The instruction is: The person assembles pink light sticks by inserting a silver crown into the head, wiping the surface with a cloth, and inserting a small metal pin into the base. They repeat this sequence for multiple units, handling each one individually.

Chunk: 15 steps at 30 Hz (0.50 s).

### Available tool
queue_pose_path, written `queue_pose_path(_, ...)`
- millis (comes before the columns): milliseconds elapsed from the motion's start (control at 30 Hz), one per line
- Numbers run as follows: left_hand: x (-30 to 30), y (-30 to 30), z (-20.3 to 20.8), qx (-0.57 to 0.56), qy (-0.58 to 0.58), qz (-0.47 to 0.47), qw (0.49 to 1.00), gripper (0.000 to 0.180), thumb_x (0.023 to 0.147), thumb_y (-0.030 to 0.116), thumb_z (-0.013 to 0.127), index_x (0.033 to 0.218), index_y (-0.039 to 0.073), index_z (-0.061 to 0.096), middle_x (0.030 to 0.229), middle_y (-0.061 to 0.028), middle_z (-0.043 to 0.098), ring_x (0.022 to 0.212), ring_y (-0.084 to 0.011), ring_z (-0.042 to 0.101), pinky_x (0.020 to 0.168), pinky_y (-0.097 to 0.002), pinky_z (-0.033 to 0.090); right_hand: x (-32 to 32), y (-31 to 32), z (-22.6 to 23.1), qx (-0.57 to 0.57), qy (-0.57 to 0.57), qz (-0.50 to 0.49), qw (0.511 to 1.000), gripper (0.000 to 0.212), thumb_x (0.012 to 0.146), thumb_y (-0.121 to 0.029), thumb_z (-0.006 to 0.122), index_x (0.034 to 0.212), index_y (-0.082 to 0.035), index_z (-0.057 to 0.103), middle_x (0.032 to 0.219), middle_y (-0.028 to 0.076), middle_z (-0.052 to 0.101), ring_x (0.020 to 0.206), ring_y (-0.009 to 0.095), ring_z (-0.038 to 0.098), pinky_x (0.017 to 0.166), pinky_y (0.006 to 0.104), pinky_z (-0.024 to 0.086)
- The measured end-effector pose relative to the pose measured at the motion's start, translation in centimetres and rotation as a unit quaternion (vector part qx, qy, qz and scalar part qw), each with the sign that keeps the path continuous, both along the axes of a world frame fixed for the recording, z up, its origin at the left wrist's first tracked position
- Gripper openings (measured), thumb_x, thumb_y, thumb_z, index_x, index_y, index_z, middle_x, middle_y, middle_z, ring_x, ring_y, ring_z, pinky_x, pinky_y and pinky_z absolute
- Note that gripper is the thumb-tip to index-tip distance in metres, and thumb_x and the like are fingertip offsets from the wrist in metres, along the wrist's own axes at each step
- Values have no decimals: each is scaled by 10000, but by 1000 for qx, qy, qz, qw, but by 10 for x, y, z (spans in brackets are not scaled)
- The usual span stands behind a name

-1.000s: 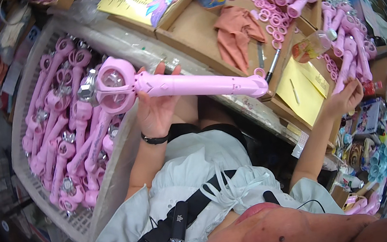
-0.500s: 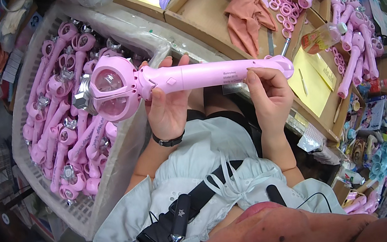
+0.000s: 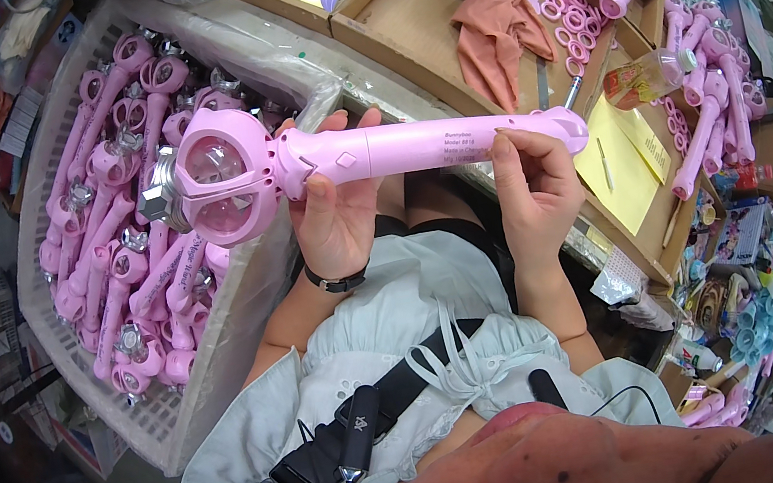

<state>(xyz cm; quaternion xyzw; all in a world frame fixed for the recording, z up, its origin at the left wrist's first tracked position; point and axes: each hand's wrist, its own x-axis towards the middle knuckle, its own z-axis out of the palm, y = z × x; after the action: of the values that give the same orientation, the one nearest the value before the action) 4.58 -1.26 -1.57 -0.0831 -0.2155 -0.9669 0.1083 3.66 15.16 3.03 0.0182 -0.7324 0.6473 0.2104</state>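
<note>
A pink toy wand lies crosswise in front of me, its round caged head with a clear ball and silver faceted tip pointing left. My left hand is closed around its handle just below the head, thumb in front and fingertips showing over the top. Thumb and forefinger of my right hand pinch the handle towards its tail end. Beside that thumb, a small clear label with dark print sits on the handle.
On the left, a white plastic crate holds many similar pink wands. Cardboard trays to the right carry a salmon cloth, pink rings, yellow paper and a screwdriver. A drink bottle lies near more wands.
The clear label's lower edge, which stuck out below the handle, no longer hangs there. Its print sits a little higher, and both hands stay in nearly the same place on the wand.
</note>
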Motion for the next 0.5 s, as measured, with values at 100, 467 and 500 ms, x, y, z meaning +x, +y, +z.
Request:
queue_pose_path(100,0,0,0,-2,-2,-2,1000,569,885,229,595,1356,228,275,1327,-94,449,1267,-386,372,1034,-552,321,0,0,-1,20,4,0,1000,84,822,-45,659,891,-6,633,697,-44,552,522,-14,374,461,142,295)
queue_pose_path(467,1,0,1,10,-16,-11,1000,561,885,224,594,1346,235,274,1333,-99,444,1267,-389,372,1039,-548,317,-1,-1,-3,37,8,-3,999,86,819,-51,663,882,-2,631,677,-38,552,513,-6,382,458,147,301)
queue_pose_path(500,1,0,1,9,-17,-11,1000,561,885,224,594,1346,236,275,1333,-99,444,1267,-389,371,1040,-548,316,-1,-1,-3,39,8,-4,999,85,819,-50,662,881,-2,631,677,-37,553,514,-7,383,458,147,302)
